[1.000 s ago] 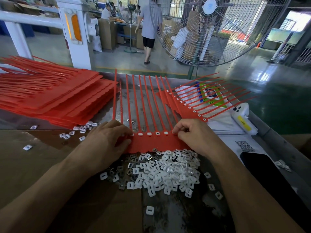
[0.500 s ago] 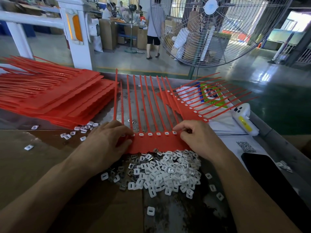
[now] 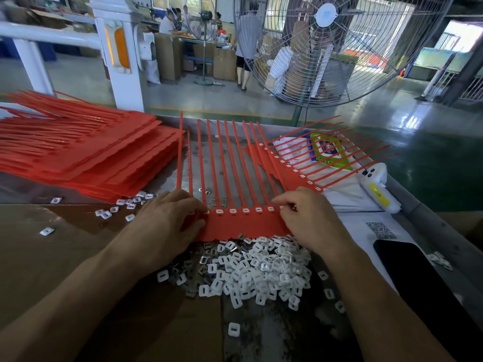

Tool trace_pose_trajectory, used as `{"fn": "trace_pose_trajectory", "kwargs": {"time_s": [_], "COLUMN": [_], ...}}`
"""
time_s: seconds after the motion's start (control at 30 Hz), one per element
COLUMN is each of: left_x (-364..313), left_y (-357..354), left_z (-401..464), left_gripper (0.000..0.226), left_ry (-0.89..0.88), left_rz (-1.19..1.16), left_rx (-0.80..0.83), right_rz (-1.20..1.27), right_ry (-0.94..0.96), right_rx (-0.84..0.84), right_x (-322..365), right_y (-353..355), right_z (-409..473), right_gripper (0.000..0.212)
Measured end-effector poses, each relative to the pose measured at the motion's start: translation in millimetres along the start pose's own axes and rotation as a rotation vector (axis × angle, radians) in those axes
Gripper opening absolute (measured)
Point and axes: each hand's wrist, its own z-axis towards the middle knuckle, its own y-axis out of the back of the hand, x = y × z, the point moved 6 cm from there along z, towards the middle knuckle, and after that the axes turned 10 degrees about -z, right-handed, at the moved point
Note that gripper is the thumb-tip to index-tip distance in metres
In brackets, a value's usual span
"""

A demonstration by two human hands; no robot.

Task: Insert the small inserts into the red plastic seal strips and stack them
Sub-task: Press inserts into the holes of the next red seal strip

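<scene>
Nearest on the desk (image 3: 78, 257), a heap of white inserts (image 3: 256, 270) lies just below the red seal strip (image 3: 243, 226). Left hand (image 3: 167, 220) rests flat on the strip's left end, fingers relaxed; right hand (image 3: 311, 220) pinches its right end. Beyond the strip, left, lies a red stack (image 3: 86, 158); farther off stands a fan (image 3: 326, 48).
</scene>
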Motion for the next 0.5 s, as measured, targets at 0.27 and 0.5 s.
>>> {"fn": "trace_pose_trajectory", "kwargs": {"time_s": [0.27, 0.5], "left_x": [12, 19], "left_y": [18, 24], "left_z": [-3, -7], "left_gripper": [0.032, 0.043], "left_ry": [0.157, 0.3], "left_rz": [0.152, 0.28], "left_rx": [-0.178, -0.164], "right_rz": [-0.076, -0.083], "right_ry": [-0.272, -0.342], "right_rx": [-0.057, 0.005], "right_x": [-34, -40], "right_y": [1, -4], "right_z": [0, 0], "right_gripper": [0.018, 0.027]}}
